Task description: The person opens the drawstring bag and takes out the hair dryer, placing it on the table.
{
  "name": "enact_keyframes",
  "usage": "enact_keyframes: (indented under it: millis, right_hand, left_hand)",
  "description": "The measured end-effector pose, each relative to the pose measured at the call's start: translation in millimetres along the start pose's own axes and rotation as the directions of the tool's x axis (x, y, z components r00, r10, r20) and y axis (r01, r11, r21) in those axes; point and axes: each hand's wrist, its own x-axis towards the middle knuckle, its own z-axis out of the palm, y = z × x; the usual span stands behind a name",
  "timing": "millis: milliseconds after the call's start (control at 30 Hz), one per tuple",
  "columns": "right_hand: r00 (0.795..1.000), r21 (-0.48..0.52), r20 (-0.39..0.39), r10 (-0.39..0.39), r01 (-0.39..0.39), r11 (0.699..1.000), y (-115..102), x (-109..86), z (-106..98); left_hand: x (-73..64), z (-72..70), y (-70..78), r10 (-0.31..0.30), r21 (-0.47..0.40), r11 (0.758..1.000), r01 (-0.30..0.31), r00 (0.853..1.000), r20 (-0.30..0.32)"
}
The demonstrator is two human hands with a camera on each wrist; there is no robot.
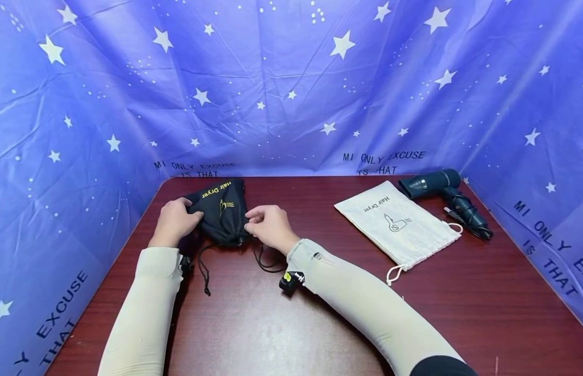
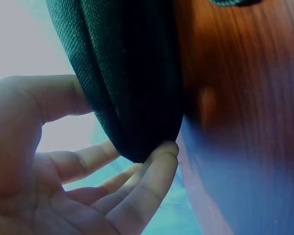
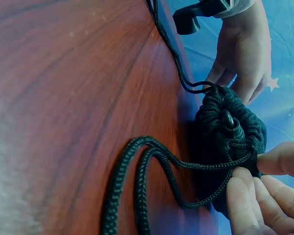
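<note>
A black drawstring bag (image 1: 222, 216) with yellow "Hair Dryer" lettering lies at the left back, its gathered mouth towards me. It looks plump, and what is inside is hidden. My left hand (image 1: 176, 220) holds its left side, with the thumb on one face and the fingers (image 2: 154, 183) under the lower edge in the left wrist view. My right hand (image 1: 271, 225) pinches the right edge close to the mouth. In the right wrist view the mouth is cinched tight at a black cord stopper (image 3: 233, 128), and black cords (image 3: 146, 143) trail over the table.
To the right lies a flat white drawstring bag (image 1: 390, 222) printed "Hair Dryer". Behind it a dark hair dryer (image 1: 432, 183) rests with its cable wound around the handle. Star-patterned blue cloth (image 1: 272, 78) walls in the dark red wooden table (image 1: 254, 324).
</note>
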Motion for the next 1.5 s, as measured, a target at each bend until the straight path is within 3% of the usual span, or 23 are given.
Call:
enact_keyframes:
  millis: [433, 767, 1500]
  right_hand:
    - [1.0, 0.033, 0.01, -0.01, 0.009, 0.999, 9.2, -7.6, -12.7]
    - [0.998, -0.069, 0.035, -0.047, 0.05, 0.996, 14.6, -16.2, -21.9]
    - [0.998, -0.043, 0.056, -0.015, 0.018, 0.999, 27.3, -43.4, -46.0]
  left_hand:
    - [-2.3, 4.8, 5.5, 0.019, 0.002, 1.0, -0.019, 1.0, -0.012]
    - [-5.6, 8.9, 15.6, 0.043, 0.019, 0.999, -0.043, 0.999, -0.012]
    - [-11.6, 20.1, 36.2, 0.124, 0.08, 0.989, -0.125, 0.992, 0.018]
